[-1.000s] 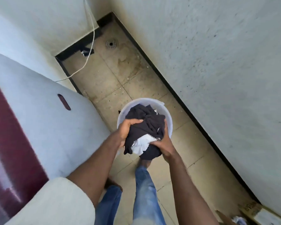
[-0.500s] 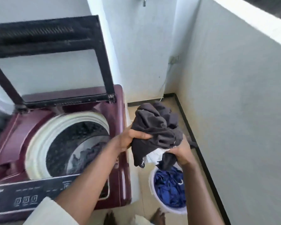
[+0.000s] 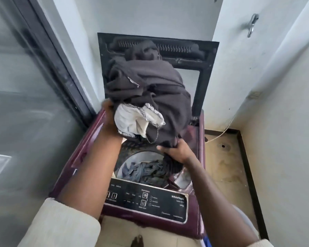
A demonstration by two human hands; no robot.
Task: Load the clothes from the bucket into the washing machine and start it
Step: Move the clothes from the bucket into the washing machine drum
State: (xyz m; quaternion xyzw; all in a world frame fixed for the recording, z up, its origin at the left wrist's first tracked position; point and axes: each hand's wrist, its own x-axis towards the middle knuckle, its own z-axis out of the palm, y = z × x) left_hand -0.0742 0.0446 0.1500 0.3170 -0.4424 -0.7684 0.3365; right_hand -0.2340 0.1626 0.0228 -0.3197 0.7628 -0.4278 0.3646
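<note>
I hold a big bundle of dark clothes (image 3: pixel 150 90) with a white garment (image 3: pixel 132 120) tucked in it, right above the open drum of the maroon top-load washing machine (image 3: pixel 198 227). My left hand (image 3: pixel 111 120) grips the bundle's left side. My right hand (image 3: pixel 178 150) grips its lower right edge. Dark wet clothes (image 3: pixel 146 172) lie inside the drum. The machine's lid (image 3: pixel 203 56) stands upright behind the bundle. The control panel (image 3: pixel 146 200) faces me. Only a sliver of the white bucket (image 3: pixel 246 221) shows at lower right, behind my right arm.
A glass sliding door (image 3: pixel 25 104) runs along the left. White walls close in behind and to the right, with a metal tap (image 3: pixel 251 24) high up. A floor drain (image 3: pixel 223 146) and a white cable (image 3: pixel 219 134) lie on the tiled floor to the machine's right.
Both hands lifted the bundle out of the bucket and carried it left, over the machine's open drum. The view swung from the floor to the washing machine.
</note>
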